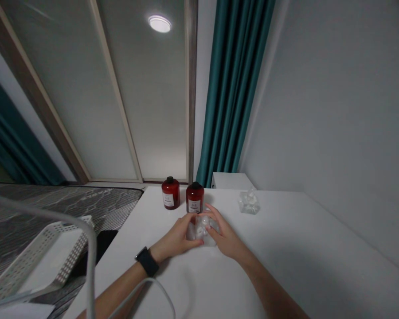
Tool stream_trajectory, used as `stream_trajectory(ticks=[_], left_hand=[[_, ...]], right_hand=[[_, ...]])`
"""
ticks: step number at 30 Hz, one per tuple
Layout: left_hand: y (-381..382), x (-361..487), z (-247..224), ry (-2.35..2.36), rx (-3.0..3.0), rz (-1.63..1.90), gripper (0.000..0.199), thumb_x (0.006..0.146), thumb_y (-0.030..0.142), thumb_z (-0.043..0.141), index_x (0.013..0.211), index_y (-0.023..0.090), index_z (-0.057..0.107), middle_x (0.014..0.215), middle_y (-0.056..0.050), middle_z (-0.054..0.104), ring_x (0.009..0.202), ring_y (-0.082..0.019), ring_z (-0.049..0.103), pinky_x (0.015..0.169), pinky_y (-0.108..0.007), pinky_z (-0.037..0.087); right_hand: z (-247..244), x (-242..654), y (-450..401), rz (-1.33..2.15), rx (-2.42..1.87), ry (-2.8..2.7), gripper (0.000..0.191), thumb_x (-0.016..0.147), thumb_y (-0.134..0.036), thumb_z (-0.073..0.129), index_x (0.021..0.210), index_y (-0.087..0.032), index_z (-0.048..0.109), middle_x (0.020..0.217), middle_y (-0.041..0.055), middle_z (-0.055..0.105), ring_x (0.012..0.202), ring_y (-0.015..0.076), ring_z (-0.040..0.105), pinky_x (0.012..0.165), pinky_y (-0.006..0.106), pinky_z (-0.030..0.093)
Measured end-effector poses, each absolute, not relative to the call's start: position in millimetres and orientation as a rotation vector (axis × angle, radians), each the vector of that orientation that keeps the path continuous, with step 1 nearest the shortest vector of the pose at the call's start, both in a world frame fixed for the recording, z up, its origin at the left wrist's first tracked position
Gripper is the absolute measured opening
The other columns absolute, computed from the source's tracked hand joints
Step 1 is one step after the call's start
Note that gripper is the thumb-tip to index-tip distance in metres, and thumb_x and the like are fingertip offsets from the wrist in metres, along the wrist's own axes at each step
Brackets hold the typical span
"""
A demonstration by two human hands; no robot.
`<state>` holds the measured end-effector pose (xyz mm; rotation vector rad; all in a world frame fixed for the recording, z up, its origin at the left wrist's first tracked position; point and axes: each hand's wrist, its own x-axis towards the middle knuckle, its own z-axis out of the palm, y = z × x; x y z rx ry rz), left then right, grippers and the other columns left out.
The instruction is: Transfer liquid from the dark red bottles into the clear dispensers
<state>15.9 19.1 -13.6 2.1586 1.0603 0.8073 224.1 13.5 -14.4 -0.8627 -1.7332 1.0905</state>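
Note:
A clear plastic bag [202,230] with small whitish rounded pieces in it is between my hands, low over the white table. My left hand [182,234], with a dark watch on its wrist, grips the bag's left side between thumb and fingers. From the right, my right hand [223,234] holds the bag, its thumb pressed on the top. What exactly the pieces are is too blurred to tell. Just beyond my hands stands a red bottle [195,197] with a black cap and white label. Left of it is a second red bottle [170,193] of the same kind.
Another crumpled clear plastic bag [249,202] lies on the white table [246,283] at the right back. Behind the table's far edge is a white box-like unit [232,180]. A white perforated basket [40,257] sits lower left. A pale cable [92,266] crosses the left foreground.

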Motion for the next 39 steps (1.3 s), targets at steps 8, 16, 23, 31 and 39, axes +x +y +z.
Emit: stream_trajectory(ticks=[8,16,23,31,39], left_hand=[[18,17,-10,1.044,2.129,0.834,0.060,0.076,0.028,0.079,0.127,0.021,0.049,0.122,-0.009,0.062,0.108,-0.028,0.059,0.095,-0.041,0.047],[16,20,-11,1.079,2.168,0.855,0.060,0.077,0.029,0.077,0.129,0.021,0.048,0.120,-0.010,0.062,0.106,-0.029,0.059,0.092,-0.043,0.047],[19,17,-13,1.132,2.171,0.826,0.060,0.074,0.030,0.080,0.125,0.021,0.049,0.119,-0.009,0.062,0.105,-0.029,0.060,0.089,-0.042,0.048],[21,13,-11,1.113,2.176,0.823,0.059,0.072,0.030,0.081,0.123,0.021,0.051,0.114,-0.008,0.063,0.101,-0.028,0.060,0.089,-0.041,0.048],[29,-16,14,1.131,2.069,0.868,0.054,0.077,0.028,0.075,0.124,0.019,0.050,0.116,-0.009,0.063,0.108,-0.027,0.060,0.099,-0.044,0.047]], right_hand=[[-25,219,16,1.150,-0.845,-1.631,0.072,0.094,-0.046,0.057,0.155,-0.027,0.023,0.138,0.0134,0.058,0.136,0.0248,0.048,0.117,0.050,0.027],[-26,210,11,1.089,-0.874,-1.567,0.068,0.095,-0.042,0.057,0.153,-0.028,0.024,0.135,0.0127,0.061,0.140,0.0246,0.044,0.118,0.051,0.027],[-26,215,17,1.060,-0.853,-1.616,0.064,0.092,-0.039,0.061,0.148,-0.026,0.034,0.134,0.0114,0.060,0.135,0.0243,0.048,0.118,0.048,0.028],[-16,235,15,1.170,-0.917,-1.725,0.075,0.083,-0.036,0.073,0.149,-0.027,0.037,0.146,0.0123,0.049,0.137,0.0273,0.045,0.115,0.050,0.032],[-18,235,21,1.060,-0.938,-1.631,0.044,0.093,-0.042,0.056,0.133,-0.025,0.053,0.121,0.0099,0.065,0.115,0.0245,0.062,0.103,0.046,0.046]])
